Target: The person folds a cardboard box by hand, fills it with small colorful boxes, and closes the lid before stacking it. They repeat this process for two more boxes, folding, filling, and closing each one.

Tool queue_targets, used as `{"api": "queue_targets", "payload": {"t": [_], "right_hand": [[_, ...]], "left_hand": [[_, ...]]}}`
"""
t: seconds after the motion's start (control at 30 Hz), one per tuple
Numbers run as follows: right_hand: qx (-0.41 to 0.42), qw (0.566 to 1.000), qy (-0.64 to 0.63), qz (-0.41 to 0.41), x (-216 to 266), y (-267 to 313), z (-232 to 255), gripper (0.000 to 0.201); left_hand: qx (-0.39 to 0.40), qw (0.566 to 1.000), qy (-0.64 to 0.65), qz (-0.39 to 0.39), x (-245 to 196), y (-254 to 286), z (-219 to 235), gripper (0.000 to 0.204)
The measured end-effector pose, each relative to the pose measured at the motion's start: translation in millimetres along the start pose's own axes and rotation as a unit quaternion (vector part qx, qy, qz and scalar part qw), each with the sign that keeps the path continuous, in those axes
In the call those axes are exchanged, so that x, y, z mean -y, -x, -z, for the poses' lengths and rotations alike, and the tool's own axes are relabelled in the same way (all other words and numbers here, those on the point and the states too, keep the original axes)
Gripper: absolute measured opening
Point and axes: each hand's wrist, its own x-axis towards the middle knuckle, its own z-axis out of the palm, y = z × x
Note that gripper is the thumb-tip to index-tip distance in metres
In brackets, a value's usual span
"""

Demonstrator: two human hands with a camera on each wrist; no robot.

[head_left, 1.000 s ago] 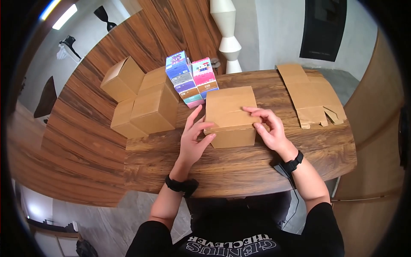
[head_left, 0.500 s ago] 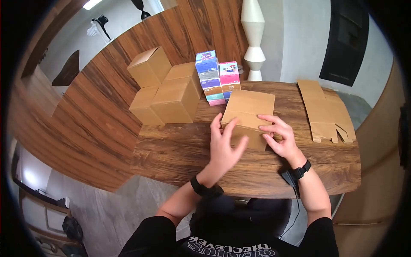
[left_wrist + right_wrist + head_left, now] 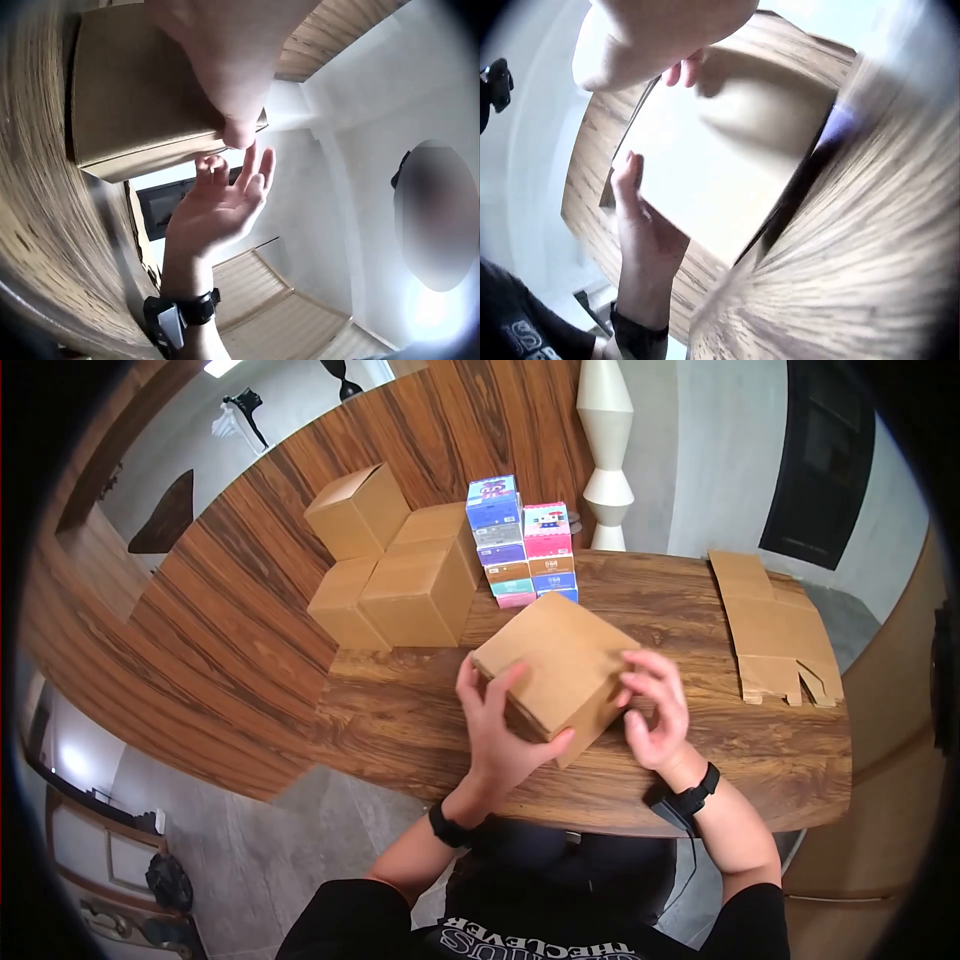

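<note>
Both hands clamp a tilted box (image 3: 556, 660) above the tabletop (image 3: 700, 730): the left hand (image 3: 497, 725) grips its near-left corner, the right hand (image 3: 655, 710) curls round its right edge.

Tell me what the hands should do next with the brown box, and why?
Probably set the cardboard box back down flat on the table. It is tilted on one corner, gripped between the left hand and right hand, with its top looking closed. Four closed boxes already stand beside the colourful cartons, so it likely joins them.
</note>
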Motion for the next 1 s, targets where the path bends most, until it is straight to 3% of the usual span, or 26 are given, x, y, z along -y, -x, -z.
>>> {"api": "queue_targets", "payload": {"t": [0.1,0.23,0.37,0.43,0.5,0.6,0.7,1.0], "right_hand": [[-0.123,0.988,-0.027,-0.091,-15.9,3.0,5.1,0.031],[-0.152,0.970,-0.019,-0.187,-41.1,8.5,9.6,0.026],[-0.114,0.961,-0.004,-0.250,-63.3,18.7,6.1,0.024],[-0.097,0.956,-0.002,-0.276,-71.9,23.8,6.9,0.023],[-0.099,0.954,-0.008,-0.281,-79.3,27.6,6.6,0.022],[-0.096,0.951,-0.016,-0.294,-87.4,32.4,7.5,0.021],[-0.085,0.949,-0.028,-0.301,-89.0,34.4,6.8,0.021],[-0.060,0.952,-0.037,-0.297,-85.8,33.2,4.1,0.019]], "left_hand": [[-0.019,1.000,-0.002,-0.007,0.0,-1.8,41.3,0.099],[-0.101,0.994,-0.043,0.001,2.4,-35.2,105.1,0.095],[-0.223,0.974,0.024,0.016,17.0,-126.2,138.6,0.084],[-0.262,0.964,0.039,-0.002,37.8,-180.6,137.0,0.084],[-0.279,0.948,-0.155,-0.006,73.1,-227.8,140.9,0.089],[-0.288,0.939,-0.184,0.042,86.4,-273.1,116.5,0.091],[-0.264,0.926,-0.249,0.106,100.3,-295.4,93.8,0.094],[-0.254,0.915,-0.282,0.135,143.6,-320.1,47.9,0.097]]}}
